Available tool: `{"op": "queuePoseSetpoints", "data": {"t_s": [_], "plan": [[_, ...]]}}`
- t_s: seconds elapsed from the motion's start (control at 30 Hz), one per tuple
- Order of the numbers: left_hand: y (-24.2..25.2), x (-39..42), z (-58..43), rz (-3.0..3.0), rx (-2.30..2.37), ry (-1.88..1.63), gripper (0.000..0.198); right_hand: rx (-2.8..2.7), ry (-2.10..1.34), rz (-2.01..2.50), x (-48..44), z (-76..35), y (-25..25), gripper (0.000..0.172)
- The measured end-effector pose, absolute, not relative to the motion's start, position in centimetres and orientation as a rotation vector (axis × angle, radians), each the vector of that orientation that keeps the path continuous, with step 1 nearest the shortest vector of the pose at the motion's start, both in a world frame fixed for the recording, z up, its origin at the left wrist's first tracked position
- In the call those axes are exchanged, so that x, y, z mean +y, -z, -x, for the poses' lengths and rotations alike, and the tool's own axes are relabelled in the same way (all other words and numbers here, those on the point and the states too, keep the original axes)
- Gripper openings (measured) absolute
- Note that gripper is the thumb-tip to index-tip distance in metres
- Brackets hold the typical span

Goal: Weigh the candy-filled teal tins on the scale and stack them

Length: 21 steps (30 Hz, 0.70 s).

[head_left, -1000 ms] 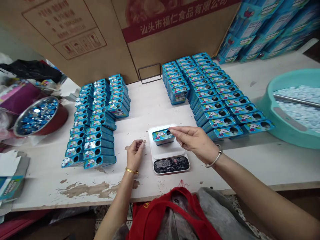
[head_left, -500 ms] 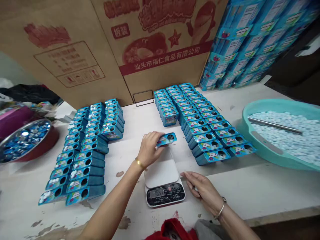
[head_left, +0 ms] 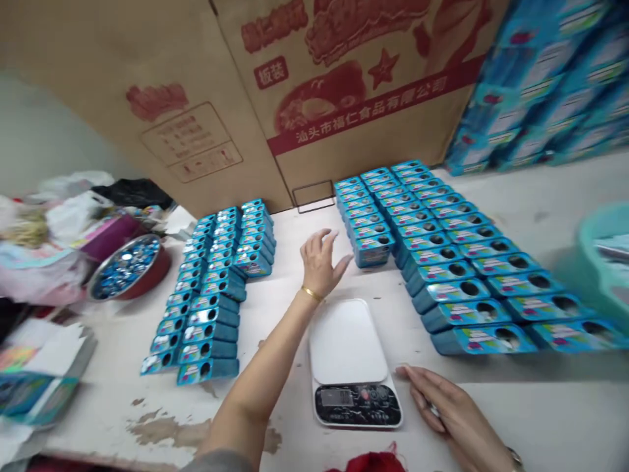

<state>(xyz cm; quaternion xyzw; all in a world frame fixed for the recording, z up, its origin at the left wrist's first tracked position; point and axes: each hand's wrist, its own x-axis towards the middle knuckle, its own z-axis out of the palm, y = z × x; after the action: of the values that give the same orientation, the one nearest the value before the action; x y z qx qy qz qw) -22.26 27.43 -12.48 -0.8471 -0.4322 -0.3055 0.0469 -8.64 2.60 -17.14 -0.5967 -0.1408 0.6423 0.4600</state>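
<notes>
My left hand (head_left: 322,262), fingers spread and holding nothing, hovers just behind the white kitchen scale (head_left: 348,341). It is nearest the front box of a short column of blue candy boxes (head_left: 372,244). Nothing rests on the scale's plate; its display digits are blurred. My right hand (head_left: 455,410) lies low at the scale's right side, its fingers curled in. A small white piece (head_left: 435,411) shows between those fingers; its kind is unclear. Longer rows of blue boxes (head_left: 447,272) with round holes on top stand to the right.
More blue boxes (head_left: 206,298) stand in rows at left, beside a red bowl (head_left: 164,262) of shiny blue wrapped pieces. A turquoise basin (head_left: 592,246) is at the right edge. Behind stand a large carton (head_left: 324,151) and stacked blue packs (head_left: 521,105). Bags clutter the far left.
My left hand has let go of the blue candy box it held over the scale and spread its fingers. The right hand stays beside the scale. The view has turned left.
</notes>
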Motion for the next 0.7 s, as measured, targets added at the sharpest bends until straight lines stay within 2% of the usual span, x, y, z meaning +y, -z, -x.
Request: {"op": "queuePoseSetpoints", "data": {"t_s": [0.1, 0.2, 0.3, 0.43, 0.6, 0.7], "plan": [[11.0, 26.9, 28.7, 2.219, -1.688, 0.873, 0.050, -0.362, -1.643, 1.490, 2.1, 8.5, 17.6, 0.049], [10.4, 27.3, 33.9, 1.955, -1.963, 0.562, 0.045, -0.369, -1.664, 1.498, 2.0, 8.5, 17.8, 0.052], [10.4, 28.0, 36.0, 1.960, -2.040, 0.239, 0.028, -0.390, -1.635, 1.473, 2.0, 8.7, 17.7, 0.051], [8.8, 26.6, 35.0, 2.128, -1.860, 0.090, 0.014, -0.389, -1.598, 1.401, 2.1, 8.7, 17.0, 0.045], [4.2, 19.9, 30.2, 2.507, -1.440, -0.087, 0.018, -0.211, -1.571, 1.295, 1.4, 8.5, 16.1, 0.041], [3.0, 15.9, 26.7, 2.721, -1.200, -0.209, 0.017, -0.126, -1.591, 1.219, 0.6, 8.6, 15.5, 0.039]]}}
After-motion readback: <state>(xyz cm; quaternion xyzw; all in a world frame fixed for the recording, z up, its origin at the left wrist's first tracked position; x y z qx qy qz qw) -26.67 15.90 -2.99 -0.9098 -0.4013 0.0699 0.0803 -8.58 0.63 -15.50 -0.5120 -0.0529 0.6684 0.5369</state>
